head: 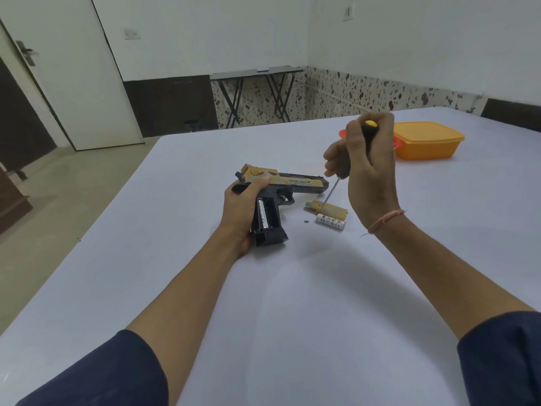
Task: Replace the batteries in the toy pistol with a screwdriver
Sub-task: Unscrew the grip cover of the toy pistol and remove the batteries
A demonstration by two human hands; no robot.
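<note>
1. White cloth covers the big table (146, 259) that fills the view; behind it stand a pale door (87, 68) on the far left and a small folding table (254, 72) against the back wall.
2. Left hand (240, 209) is wrapped round the rear of the toy pistol (292, 183), thumb pressed on the gold slide. I judge this grip is meant to pin the toy on its side so it cannot roll.
3. That pose turns the open handle upward. One battery (262, 213) lies in the bay, and the slot beside it looks dark, probably empty.
4. Just right of the handle, a tiny screw (306, 221) sits alone on the cloth, near enough to find again.
5. Next comes the gold cover (330, 208), lying flat below the muzzle, with a loose battery (330, 221) touching its near edge. Whether that cell is fresh or spent cannot be told.
6. Above them the screwdriver (351, 159) slants down, its tip at the left end of the cover; touching or just clear, I cannot say.
7. Right hand (369, 171) is closed round the black handle, raised well off the table. Both hands are apart, each clamped on its own thing.
8. Far right, an orange box (427, 140) with its lid on waits out of the way.
9. My reading: the bay is open and the swap is partly done.
</note>
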